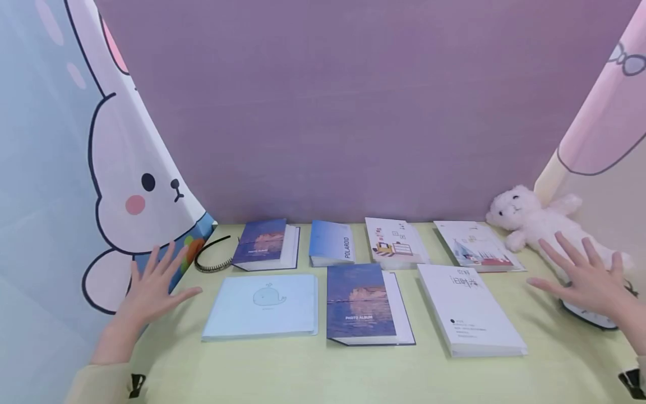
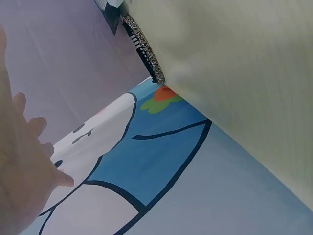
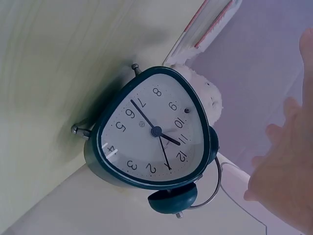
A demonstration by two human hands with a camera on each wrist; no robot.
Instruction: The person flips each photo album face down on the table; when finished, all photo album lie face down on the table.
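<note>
My left hand point(image 1: 151, 289) is held up at the table's left side with its fingers spread, holding nothing. Nearest to it are a toothed black headband point(image 1: 214, 261) and a pale blue whale album point(image 1: 259, 306). On the right, my right hand point(image 1: 587, 278) is also raised with spread fingers and holds nothing. It overlaps a white plush toy point(image 1: 540, 221) and a dark green alarm clock point(image 3: 151, 132) in the head view. Between the hands lie a sunset-cover photo album point(image 1: 360, 303) and a white book point(image 1: 469, 308) with dark lettering.
A back row holds another photo album point(image 1: 264, 241), a blue Polaroid album point(image 1: 330, 241), a white illustrated album point(image 1: 396, 241) and one with a tent picture point(image 1: 476, 244). A purple backdrop point(image 1: 353, 112) rises behind the pale green table point(image 1: 282, 373); a rabbit-print curtain point(image 1: 136, 146) hangs left.
</note>
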